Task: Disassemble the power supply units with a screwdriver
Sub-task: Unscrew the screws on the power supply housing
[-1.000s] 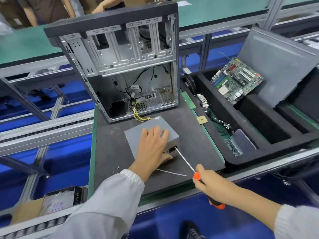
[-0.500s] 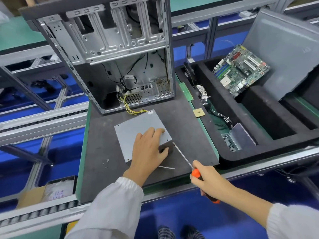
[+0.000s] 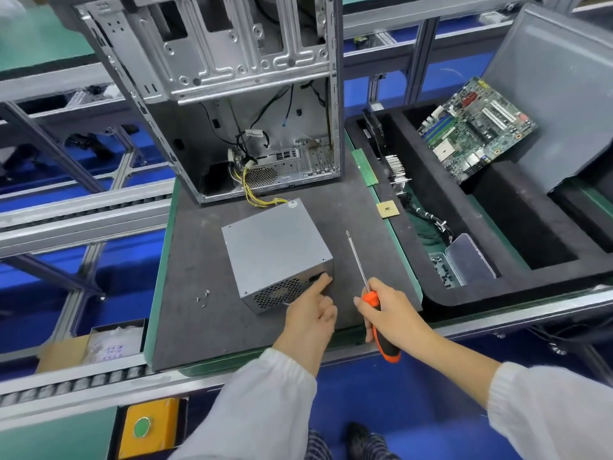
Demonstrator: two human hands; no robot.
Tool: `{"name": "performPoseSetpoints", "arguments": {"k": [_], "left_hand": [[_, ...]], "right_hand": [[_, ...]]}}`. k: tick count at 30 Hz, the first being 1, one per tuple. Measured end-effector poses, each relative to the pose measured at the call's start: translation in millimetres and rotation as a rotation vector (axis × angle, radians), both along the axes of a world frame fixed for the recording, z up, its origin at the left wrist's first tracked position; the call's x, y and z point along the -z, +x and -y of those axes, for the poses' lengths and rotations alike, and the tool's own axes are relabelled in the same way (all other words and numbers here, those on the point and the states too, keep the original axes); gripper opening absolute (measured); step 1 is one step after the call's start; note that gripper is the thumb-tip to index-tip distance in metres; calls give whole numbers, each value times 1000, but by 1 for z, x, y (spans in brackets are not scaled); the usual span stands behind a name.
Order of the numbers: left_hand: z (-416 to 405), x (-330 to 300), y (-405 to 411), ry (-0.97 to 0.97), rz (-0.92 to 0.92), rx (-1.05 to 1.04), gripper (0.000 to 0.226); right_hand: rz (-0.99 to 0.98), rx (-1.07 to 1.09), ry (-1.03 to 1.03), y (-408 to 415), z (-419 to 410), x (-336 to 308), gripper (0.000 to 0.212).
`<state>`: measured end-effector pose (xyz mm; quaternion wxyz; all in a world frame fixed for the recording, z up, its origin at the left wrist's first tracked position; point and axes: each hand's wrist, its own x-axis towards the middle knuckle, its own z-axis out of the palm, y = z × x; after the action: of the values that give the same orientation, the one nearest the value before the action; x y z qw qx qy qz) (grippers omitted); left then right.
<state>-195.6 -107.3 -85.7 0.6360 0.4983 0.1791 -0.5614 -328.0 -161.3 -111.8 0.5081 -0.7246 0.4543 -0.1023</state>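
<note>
Dark matting covers the surface [image 3: 205, 327] of an assembly-line station, with an open computer case [image 3: 232, 94] at its rear. Power supply unit [image 3: 275, 250] lies at the centre, its yellow cables [image 3: 255, 197] running back into the case. Left hand [image 3: 308, 313], other fingers curled, extends its forefinger onto the unit's near-right corner beside the mesh grille. Right hand [image 3: 388, 313] grips the orange-handled screwdriver [image 3: 368, 293], shaft pointing away and clear of the unit. Loose screws [image 3: 203, 296] lie to the left. Risk: braced by one fingertip only, the unit may slide under driving pressure, letting the tip slip from a screw head.
</note>
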Motion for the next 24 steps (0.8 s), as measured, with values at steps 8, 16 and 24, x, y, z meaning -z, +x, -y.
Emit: {"name": "performPoseSetpoints", "arguments": {"k": [8,16,24], "left_hand": [[6,1,-7,-36,-201,-104,8],[10,-3,-17,-27,-216,-151,8],[13,-1,-15,-64,-292,-198,27]], "right_hand": [[-9,14,-10,4,0,-2,19],[-31,10,-49,5,1,-1,22],[-35,17,-81,4,0,5,23]]}}
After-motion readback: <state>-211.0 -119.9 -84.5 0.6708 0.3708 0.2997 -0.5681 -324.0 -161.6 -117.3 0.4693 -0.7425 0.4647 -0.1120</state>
